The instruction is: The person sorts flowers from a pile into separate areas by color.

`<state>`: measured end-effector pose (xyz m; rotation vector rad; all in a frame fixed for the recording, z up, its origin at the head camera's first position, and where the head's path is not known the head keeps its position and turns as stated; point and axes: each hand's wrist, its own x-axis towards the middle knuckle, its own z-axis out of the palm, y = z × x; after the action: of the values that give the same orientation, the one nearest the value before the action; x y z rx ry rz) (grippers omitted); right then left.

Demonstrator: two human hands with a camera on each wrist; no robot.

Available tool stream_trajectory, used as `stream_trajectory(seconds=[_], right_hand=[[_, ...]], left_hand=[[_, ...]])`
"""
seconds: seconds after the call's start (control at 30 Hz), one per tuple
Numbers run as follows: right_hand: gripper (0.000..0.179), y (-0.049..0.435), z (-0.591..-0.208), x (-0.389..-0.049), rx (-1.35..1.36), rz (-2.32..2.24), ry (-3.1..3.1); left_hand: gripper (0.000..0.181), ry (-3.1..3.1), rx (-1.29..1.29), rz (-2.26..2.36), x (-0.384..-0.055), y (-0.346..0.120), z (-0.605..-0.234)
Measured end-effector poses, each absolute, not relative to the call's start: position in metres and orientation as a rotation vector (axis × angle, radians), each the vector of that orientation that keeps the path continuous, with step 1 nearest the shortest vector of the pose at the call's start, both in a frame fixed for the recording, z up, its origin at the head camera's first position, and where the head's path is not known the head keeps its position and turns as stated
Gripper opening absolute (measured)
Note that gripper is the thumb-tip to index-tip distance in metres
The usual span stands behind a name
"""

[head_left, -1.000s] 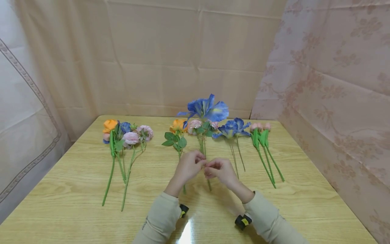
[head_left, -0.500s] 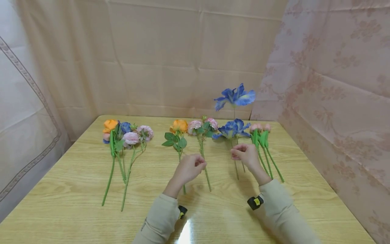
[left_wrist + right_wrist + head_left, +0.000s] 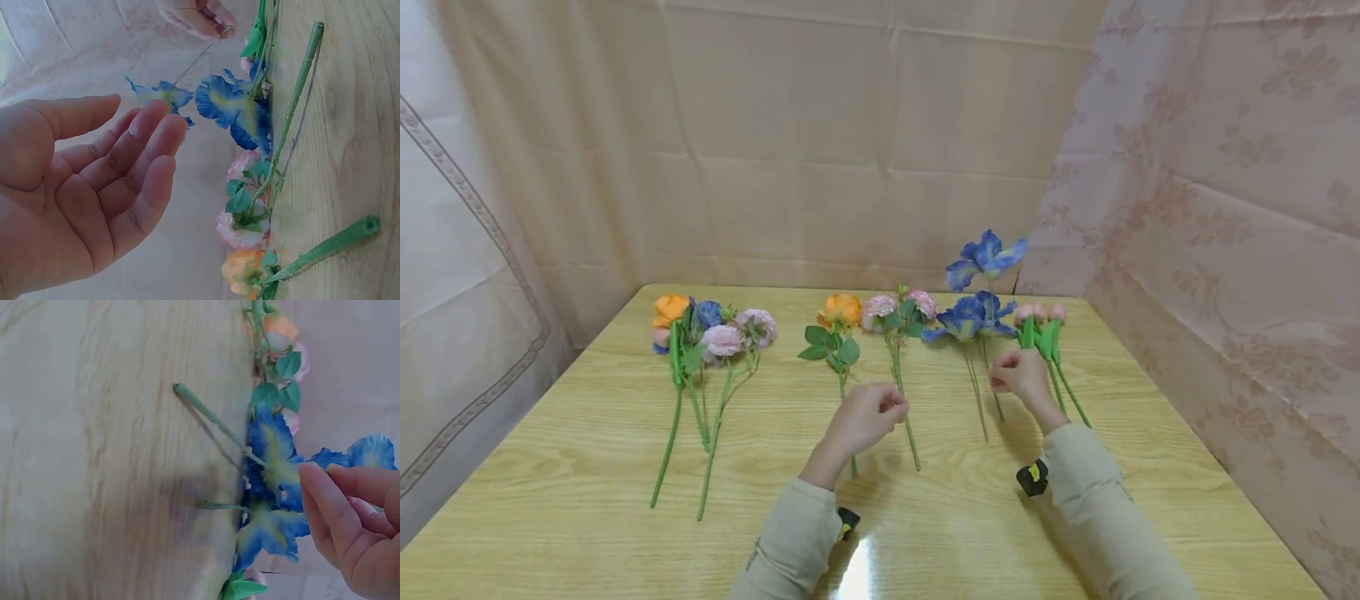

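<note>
My right hand (image 3: 1021, 377) pinches the thin stem of a blue iris (image 3: 987, 257), with the bloom raised above the table; the left wrist view also shows that stem between the fingertips. Just beneath it two more blue irises (image 3: 967, 318) lie side by side, stems toward me. My left hand (image 3: 863, 417) hovers near the stem of a pink-flowered spray (image 3: 895, 315). In the left wrist view its fingers (image 3: 145, 187) are loosely curved with nothing between them. Left of that spray lies an orange rose (image 3: 841, 310) with green leaves, its stem partly hidden by my left hand.
Pink tulips (image 3: 1051, 333) with green leaves lie at the right, partly behind my right hand. A mixed group with an orange flower (image 3: 670, 310) and mauve flowers (image 3: 724, 341) lies at the left. Curtains (image 3: 850, 167) hang around the wooden table (image 3: 587, 467).
My right hand has carried the blue iris from the middle, beside my left hand, to the right, over the other irises, and the bloom has lowered slightly. My left hand has hardly moved.
</note>
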<state>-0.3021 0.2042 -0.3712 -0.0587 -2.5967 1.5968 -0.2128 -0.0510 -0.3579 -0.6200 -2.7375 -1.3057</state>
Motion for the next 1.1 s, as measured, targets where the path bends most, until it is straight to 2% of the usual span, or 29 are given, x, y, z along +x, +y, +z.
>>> stream_trajectory(seconds=[0.17, 0.47, 0.73, 1.1], right_hand=[[0.011, 0.205, -0.374, -0.304, -0.062, 1.533, -2.684], [0.005, 0.211, -0.386, -0.311, -0.186, 1.557, -2.816], [0.002, 0.212, -0.391, -0.313, -0.169, 1.601, -2.838], [0.011, 0.21, -0.386, -0.308, -0.151, 1.594, -2.884]], left_hand=[[0.013, -2.742, -0.609, -1.338, -0.213, -0.052, -0.359], [0.014, -2.76, -0.615, -1.317, -0.213, -0.054, -0.363], [0.014, -2.779, -0.616, -1.337, -0.212, -0.055, -0.362], [0.014, -2.821, -0.611, -1.328, -0.213, -0.056, -0.364]])
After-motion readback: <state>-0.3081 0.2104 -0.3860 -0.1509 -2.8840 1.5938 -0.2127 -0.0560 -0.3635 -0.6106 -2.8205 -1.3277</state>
